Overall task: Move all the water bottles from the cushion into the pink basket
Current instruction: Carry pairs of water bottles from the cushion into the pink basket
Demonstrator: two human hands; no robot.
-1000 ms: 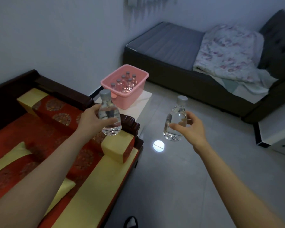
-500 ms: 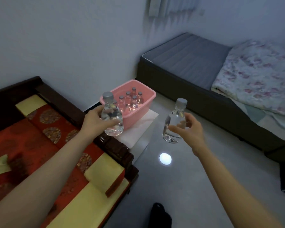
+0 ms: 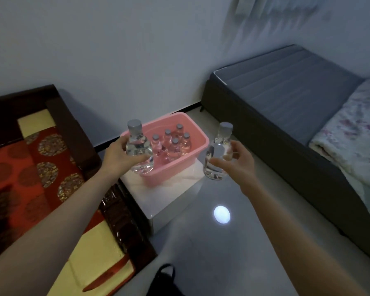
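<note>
Your left hand (image 3: 118, 157) grips one water bottle (image 3: 138, 146) around its belly, fingers curled on it. The bottle is upright, over the near left corner of the pink basket (image 3: 200, 135). Your right hand (image 3: 237, 161) grips a second bottle (image 3: 219, 152), thumb and fingers wrapped round its middle. This one is upright too, just outside the basket's right rim and above the floor (image 3: 222, 253).

Five capped bottles (image 3: 175, 144) stand in the basket, bunched toward the back and right; the near left part of the basket shows bare pink.

The basket sits on a small white table (image 3: 171, 195), whose front edge runs just below the basket. To your left, the dark wooden sofa arm (image 3: 124, 221) borders the red and yellow cushion (image 3: 19, 167) and stands close against the table's side. The bed (image 3: 286, 92) lies well to the right, with open floor between.
</note>
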